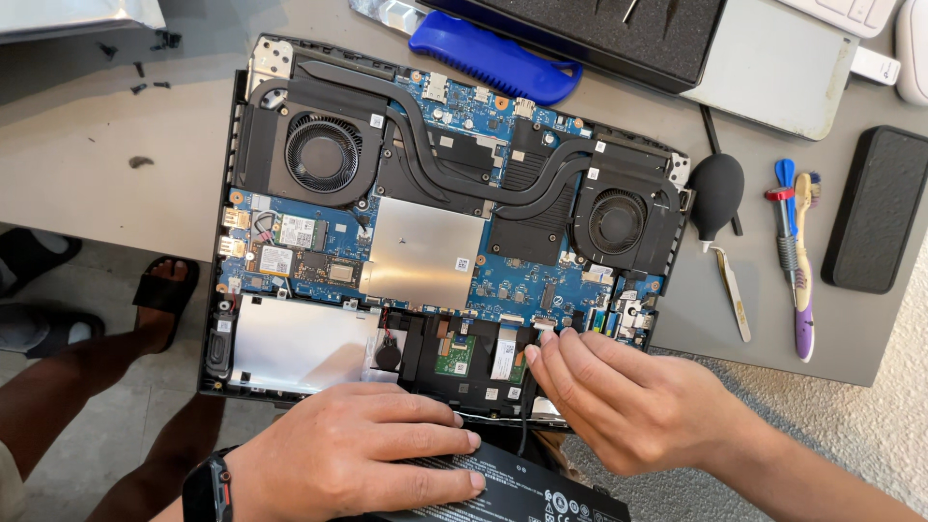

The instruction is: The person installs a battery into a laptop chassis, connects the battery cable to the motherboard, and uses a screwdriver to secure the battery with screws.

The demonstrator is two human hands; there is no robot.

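Grey tabletop (87, 164) runs under an opened laptop (445, 222) lying bottom-up with its cover off, twin fans, dark heat pipes and blue circuit board all showing; tile floor and a sandalled foot (164, 295) show below the table's edge. At the near edge, the left hand (358, 454) lies flat, fingers spread and pressing down on a black battery pack (512, 493) that sits half out of the chassis, tilted toward the person. The right hand (628, 406) is loosely curled, its fingertips (543, 340) pinched at a small connector on the board near the battery bay; whether anything is actually gripped between them I cannot tell. The battery looks like a long, flat, stiff slab, matte black with white printed symbols. I'd judge it moderately heavy for its size, not to be bent or punctured, best taken by its long edges with a flat palm as the left hand does. The connector and thin leads look fragile, a job for fingertips on the plug body only. To the right lie a black air blower (717, 193), tweezers (737, 295), a small brush (804, 261), a screwdriver (786, 222) and a blue utility knife (493, 58).
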